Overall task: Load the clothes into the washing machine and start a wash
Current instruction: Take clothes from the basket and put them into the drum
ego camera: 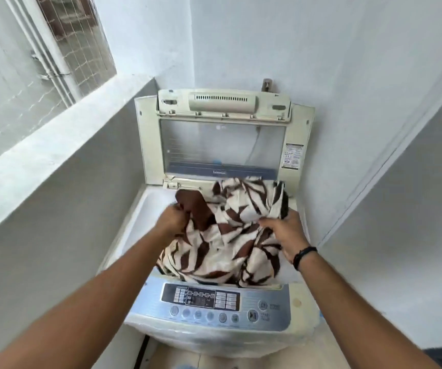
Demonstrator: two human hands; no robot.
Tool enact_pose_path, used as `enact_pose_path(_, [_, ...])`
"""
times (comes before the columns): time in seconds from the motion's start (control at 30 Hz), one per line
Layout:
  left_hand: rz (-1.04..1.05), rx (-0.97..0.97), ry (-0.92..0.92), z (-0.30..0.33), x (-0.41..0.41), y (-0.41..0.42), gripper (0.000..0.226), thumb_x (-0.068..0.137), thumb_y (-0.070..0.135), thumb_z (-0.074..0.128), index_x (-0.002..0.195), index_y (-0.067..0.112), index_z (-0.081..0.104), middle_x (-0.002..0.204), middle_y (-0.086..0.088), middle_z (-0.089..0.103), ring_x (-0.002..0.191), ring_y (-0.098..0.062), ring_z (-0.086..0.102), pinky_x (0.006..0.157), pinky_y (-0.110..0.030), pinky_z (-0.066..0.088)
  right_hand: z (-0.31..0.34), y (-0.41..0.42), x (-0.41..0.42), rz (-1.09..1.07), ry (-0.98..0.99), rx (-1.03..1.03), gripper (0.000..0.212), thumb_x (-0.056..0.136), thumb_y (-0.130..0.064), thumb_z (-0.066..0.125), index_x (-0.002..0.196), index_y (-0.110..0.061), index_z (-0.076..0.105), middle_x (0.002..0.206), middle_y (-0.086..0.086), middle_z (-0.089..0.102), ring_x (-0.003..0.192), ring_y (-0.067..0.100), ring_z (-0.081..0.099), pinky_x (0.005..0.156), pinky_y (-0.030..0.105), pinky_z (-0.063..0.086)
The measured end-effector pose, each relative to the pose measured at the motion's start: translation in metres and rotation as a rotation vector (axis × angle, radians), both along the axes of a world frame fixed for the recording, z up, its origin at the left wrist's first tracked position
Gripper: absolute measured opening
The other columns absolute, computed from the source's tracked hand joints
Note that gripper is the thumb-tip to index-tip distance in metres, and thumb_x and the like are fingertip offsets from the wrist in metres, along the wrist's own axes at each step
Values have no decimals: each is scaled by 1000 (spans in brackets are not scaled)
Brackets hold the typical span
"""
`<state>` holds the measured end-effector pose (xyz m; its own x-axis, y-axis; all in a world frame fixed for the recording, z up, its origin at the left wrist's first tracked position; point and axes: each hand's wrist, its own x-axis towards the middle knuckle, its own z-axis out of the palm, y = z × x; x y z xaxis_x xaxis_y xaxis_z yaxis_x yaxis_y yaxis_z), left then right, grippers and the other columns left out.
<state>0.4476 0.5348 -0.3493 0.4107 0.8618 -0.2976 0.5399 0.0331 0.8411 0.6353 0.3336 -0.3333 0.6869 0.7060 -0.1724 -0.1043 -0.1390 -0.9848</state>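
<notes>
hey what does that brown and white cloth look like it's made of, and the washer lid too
Brown and white cloth: looks like soft, matte woven or fleecy fabric; it bunches into loose folds where the left hand and right hand grip it. Washer lid: cream, glossy frame, probably moulded plastic, around a clear panel, glass or plastic, I cannot tell.

Both bare forearms reach forward and slightly inward from the bottom corners of the view. The left hand is curled into a fist, its grip closed on a bunch of brown-and-cream patterned soft cloth. The right hand lies knuckles up, fingers bent down and thumb tucked, gripping the same cloth's right side. A thin black band circles the right wrist.
</notes>
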Motion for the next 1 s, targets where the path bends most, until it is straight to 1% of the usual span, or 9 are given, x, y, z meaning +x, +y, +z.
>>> enact_pose_path(0.07, [-107,-147,138,-36,-21,-16,11,85,10,63,80,2,70,64,-12,63,52,-24,64,54,-37,53,-32,-19,-2,6,31,-181,32,69,2,80,87,-23,77,91,-2,78,86,16,75,70,28,57])
enact_pose_path(0.1, [-168,-155,227,-51,-30,-21,20,77,18,69,88,1,73,69,-14,64,61,-28,67,59,-38,55,-42,-26,-2,14,55,-241,31,69,2,81,89,-22,76,91,-2,78,86,17,75,72,30,58])
enact_pose_path(0.23, [-376,18,531,-71,-47,-31,21,83,36,72,75,17,68,68,-5,63,77,-30,67,60,-27,42,-59,-33,-7,56,75,-379,32,68,-4,82,96,-18,76,90,-1,78,87,19,75,85,38,59])
enact_pose_path(0.33, [-327,104,621,-69,-47,-28,13,84,29,64,84,17,69,79,-6,68,80,-28,68,72,-33,55,-54,-5,-5,80,45,-425,34,67,-7,82,99,-17,75,95,2,77,89,21,73,89,40,58])
enact_pose_path(0.47, [-64,51,269,-50,-29,-12,18,80,4,55,83,8,72,68,-12,69,69,-33,71,64,-39,58,-44,49,-12,112,-45,-383,26,68,-8,84,81,-25,70,98,-1,75,87,14,70,83,31,56])
enact_pose_path(0.57, [27,0,31,-40,-16,0,21,84,6,59,98,11,74,77,-16,73,68,-35,72,68,-50,62,-43,81,-16,56,-29,-315,31,70,-11,84,99,-17,74,103,0,75,96,19,70,92,34,55])
enact_pose_path(0.67, [-14,-57,-15,-42,-17,6,43,87,22,73,128,16,63,95,-9,73,75,-24,69,75,-39,60,-50,97,-21,69,-1,-336,43,76,-16,81,116,-15,66,108,2,72,100,22,68,90,36,55])
enact_pose_path(0.8, [22,-91,32,-59,-36,-5,54,87,31,74,136,22,55,108,-6,70,81,-14,67,60,-24,47,-64,90,-27,60,138,-401,44,85,-22,73,126,-22,57,105,5,68,94,25,65,86,45,58])
enact_pose_path(1.0, [58,-168,28,-76,-59,-47,51,88,34,73,135,22,57,107,-4,69,95,-20,68,80,-34,53,-76,53,-34,67,222,-406,26,92,-23,67,117,-21,60,100,0,69,82,18,68,85,42,57])
